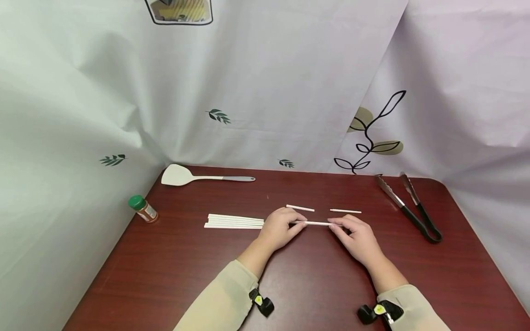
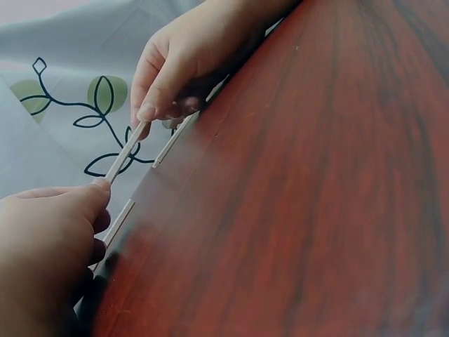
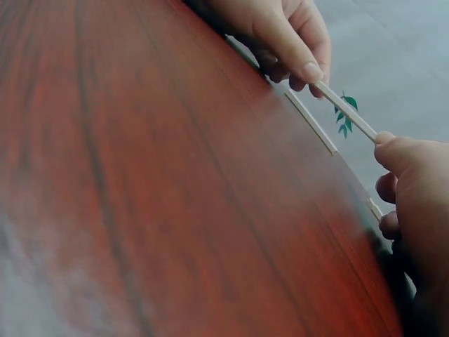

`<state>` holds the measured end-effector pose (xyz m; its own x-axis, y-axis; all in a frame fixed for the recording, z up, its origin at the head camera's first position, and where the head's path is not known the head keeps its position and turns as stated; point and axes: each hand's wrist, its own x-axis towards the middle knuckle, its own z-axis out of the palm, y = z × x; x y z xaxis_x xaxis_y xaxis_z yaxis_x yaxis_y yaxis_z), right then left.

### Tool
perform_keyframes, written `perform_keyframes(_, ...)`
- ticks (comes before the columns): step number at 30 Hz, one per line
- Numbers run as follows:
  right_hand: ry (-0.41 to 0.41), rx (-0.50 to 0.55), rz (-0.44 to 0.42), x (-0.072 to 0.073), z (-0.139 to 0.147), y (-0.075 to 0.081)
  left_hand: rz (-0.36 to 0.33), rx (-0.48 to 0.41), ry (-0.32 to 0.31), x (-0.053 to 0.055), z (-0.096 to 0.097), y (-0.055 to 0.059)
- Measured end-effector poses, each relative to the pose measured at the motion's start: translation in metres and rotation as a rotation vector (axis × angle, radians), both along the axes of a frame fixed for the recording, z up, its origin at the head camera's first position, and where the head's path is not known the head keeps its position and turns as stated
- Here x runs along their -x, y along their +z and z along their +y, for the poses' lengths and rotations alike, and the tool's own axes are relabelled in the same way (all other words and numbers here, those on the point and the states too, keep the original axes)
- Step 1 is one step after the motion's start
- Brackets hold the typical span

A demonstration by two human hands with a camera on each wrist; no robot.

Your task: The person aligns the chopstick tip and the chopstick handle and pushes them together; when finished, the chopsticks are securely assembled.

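Between my two hands stretches a thin, pale stick [image 1: 318, 223], straight and much like a disposable chopstick. My left hand [image 1: 279, 227] pinches one end with thumb and fingers, while my right hand [image 1: 356, 239] pinches the other. In the left wrist view the stick [image 2: 125, 153] shows raised above the table edge line, its ends covered by fingertips. Several longer white sticks [image 1: 232, 222] lie side by side on the table left of my left hand, which hides their right ends. Just behind the hands lie two short stick pieces [image 1: 300, 208], one left and one right, apart from each other.
A white spatula [image 1: 178, 175] with a grey handle lies at the back left. A green-capped spice jar [image 1: 144, 209] stands at the left edge. Tongs [image 1: 407, 207] with black handles lie open at the right. A patterned cloth [image 1: 265, 92] hangs behind the dark red table [image 1: 314, 285].
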<state>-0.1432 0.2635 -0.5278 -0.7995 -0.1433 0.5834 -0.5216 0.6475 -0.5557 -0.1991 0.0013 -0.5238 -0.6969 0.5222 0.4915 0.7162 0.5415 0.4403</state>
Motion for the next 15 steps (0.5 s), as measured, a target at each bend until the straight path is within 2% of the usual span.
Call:
perform_keyframes(10, -0.029, -0.03, -0.102, -0.0026, -0.0004, 0.0, -0.08, 0.015, 0.001, -0.0004, 0.001, -0.0006)
perform_keyframes(15, -0.081, 0.038, -0.145, 0.0001, 0.0042, 0.0046, -0.159, -0.081, 0.027, 0.0029, -0.0016, 0.0004)
